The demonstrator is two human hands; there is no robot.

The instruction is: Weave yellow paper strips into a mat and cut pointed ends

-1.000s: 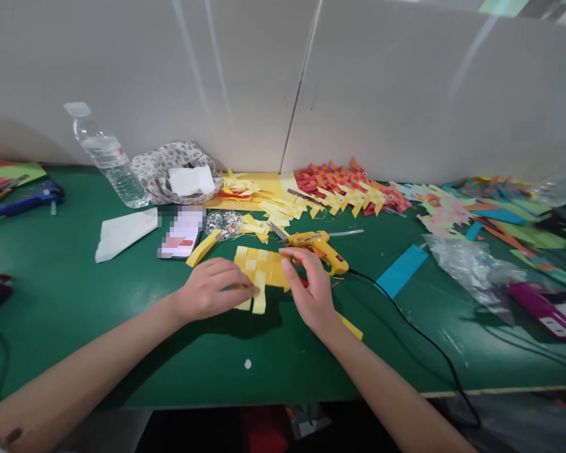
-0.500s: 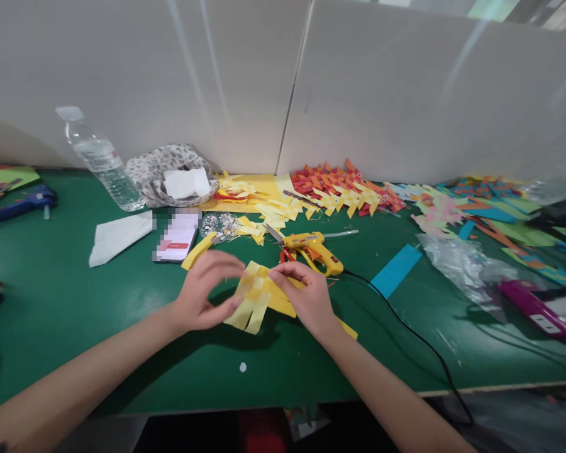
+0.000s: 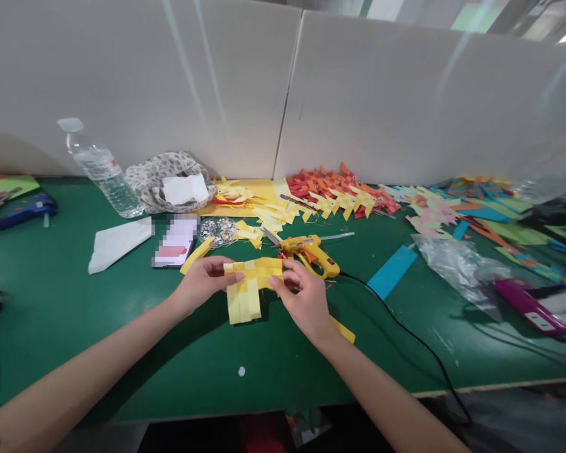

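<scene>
A woven piece of yellow paper strips (image 3: pixel 248 286) is held up off the green table (image 3: pixel 122 352) between both hands. My left hand (image 3: pixel 202 284) pinches its left edge, thumb on top. My right hand (image 3: pixel 304 299) grips its right edge with closed fingers. Loose strip ends hang down from the weave. A yellow glue gun (image 3: pixel 311 250) lies just behind my right hand, with scissors (image 3: pixel 276 240) beside it. One yellow strip (image 3: pixel 342 329) lies on the table under my right wrist.
A phone (image 3: pixel 174 241), white paper (image 3: pixel 117 242), water bottle (image 3: pixel 101 168) and patterned pouch (image 3: pixel 170 179) sit at back left. Finished woven paper pieces (image 3: pixel 339 195) pile along the wall. A blue strip (image 3: pixel 391 272), plastic bag (image 3: pixel 462 267) and black cord (image 3: pixel 405 333) lie to the right.
The woven yellow piece went from lying flat on the table to being lifted and turned in both hands, its loose strip ends now hanging downward.
</scene>
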